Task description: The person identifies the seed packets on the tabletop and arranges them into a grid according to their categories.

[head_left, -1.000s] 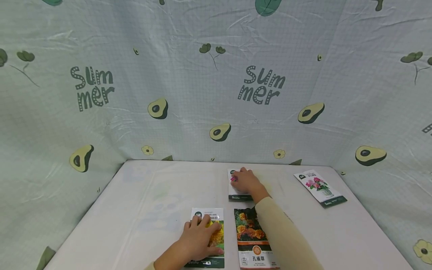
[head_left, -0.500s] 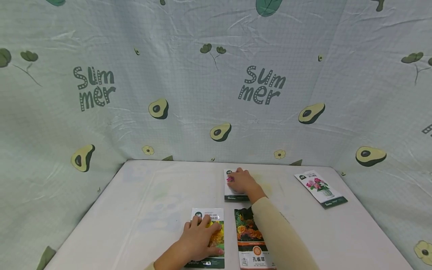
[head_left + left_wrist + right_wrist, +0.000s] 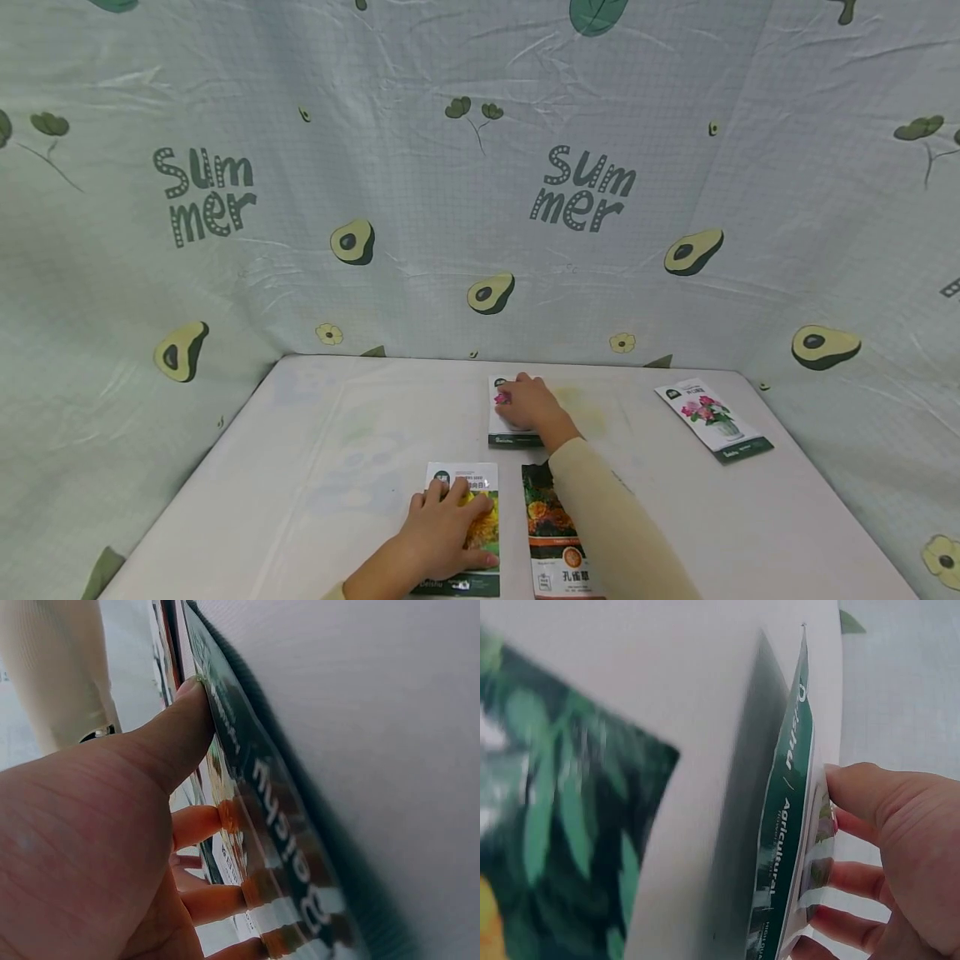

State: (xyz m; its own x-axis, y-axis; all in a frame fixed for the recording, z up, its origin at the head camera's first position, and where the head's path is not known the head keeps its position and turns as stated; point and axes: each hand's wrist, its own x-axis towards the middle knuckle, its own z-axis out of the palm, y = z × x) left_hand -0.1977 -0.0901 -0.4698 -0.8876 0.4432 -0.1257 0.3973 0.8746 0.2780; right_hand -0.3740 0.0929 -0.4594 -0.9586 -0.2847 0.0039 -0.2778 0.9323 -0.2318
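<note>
My left hand (image 3: 442, 537) lies spread over a seed packet with yellow flowers (image 3: 486, 527) near the front of the table. In the left wrist view its thumb and fingertips press on the face of this packet (image 3: 244, 742). Further back, my right hand (image 3: 531, 404) touches a white seed packet with a pink flower and a green lower band (image 3: 498, 423), covering much of its front. The right wrist view has thumb and fingers (image 3: 855, 877) against the front of that packet (image 3: 784, 832), with a shadow beside its edge.
A dark seed packet with orange flowers (image 3: 551, 517) lies between the hands, partly under the right sleeve (image 3: 618, 517). Another white packet with pink flowers (image 3: 712, 421) lies slanted at the right. A printed curtain (image 3: 420, 183) hangs behind the white table (image 3: 337, 467).
My right hand has slid left together with the white packet under it, which now lies further left behind the other two. The left hand and its packet have stayed put.
</note>
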